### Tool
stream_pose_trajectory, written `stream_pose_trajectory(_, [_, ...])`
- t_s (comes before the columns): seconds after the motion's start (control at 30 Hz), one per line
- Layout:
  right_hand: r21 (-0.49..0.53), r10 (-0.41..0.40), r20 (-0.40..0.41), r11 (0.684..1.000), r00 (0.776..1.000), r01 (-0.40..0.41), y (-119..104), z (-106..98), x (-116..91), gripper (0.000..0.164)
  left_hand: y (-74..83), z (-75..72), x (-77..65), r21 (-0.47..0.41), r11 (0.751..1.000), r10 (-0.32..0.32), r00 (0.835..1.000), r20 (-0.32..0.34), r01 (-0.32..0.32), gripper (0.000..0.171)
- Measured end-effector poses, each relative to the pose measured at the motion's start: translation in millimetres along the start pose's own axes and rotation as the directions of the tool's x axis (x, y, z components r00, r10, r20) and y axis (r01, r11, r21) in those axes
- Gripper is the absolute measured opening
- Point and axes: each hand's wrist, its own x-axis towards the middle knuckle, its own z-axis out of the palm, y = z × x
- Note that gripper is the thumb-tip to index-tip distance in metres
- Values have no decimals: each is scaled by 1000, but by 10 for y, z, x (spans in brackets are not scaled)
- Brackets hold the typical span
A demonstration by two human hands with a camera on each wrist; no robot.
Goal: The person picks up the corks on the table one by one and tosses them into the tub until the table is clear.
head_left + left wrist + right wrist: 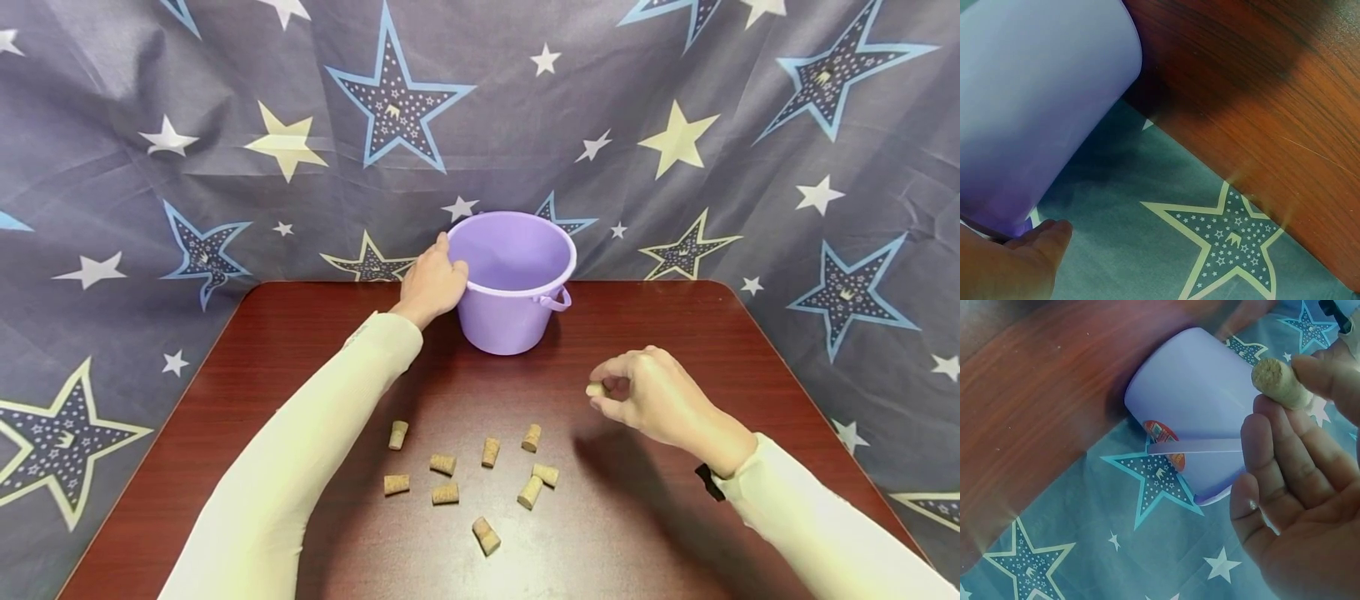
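A purple bucket [504, 323] stands upright at the back of the table, its handle hanging on the right side. My left hand [433, 282] grips the bucket's rim on the left; in the left wrist view, part of that hand [1019, 259] shows at the bucket wall [1041, 94]. To the right and nearer, above the table, my right hand [663, 398] pinches a cork [1280, 382] between thumb and fingers. Several more corks lie scattered on the table, among them one cork [486, 536] nearest the front and another cork [398, 434] at the left.
The dark red wooden table [300, 333] ends at the back against a grey star-patterned cloth [510, 133]. Two corks touch at the right of the group, one of them a pale cork [529, 492]. An orange-red sticker [1163, 439] is on the bucket's side.
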Motion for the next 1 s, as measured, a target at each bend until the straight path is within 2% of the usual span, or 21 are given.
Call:
stream_pose_trajectory(0.47, [12, -5, -43, 1000, 999, 6, 23, -58, 173, 14, -6, 6, 8, -2, 1000, 2, 1000, -4, -2, 72])
stream_pose_trajectory(1.0, [17, 45, -117, 999, 992, -43, 57, -76, 375, 11, -5, 8, 4, 1, 1000, 8, 1000, -1, -8, 73])
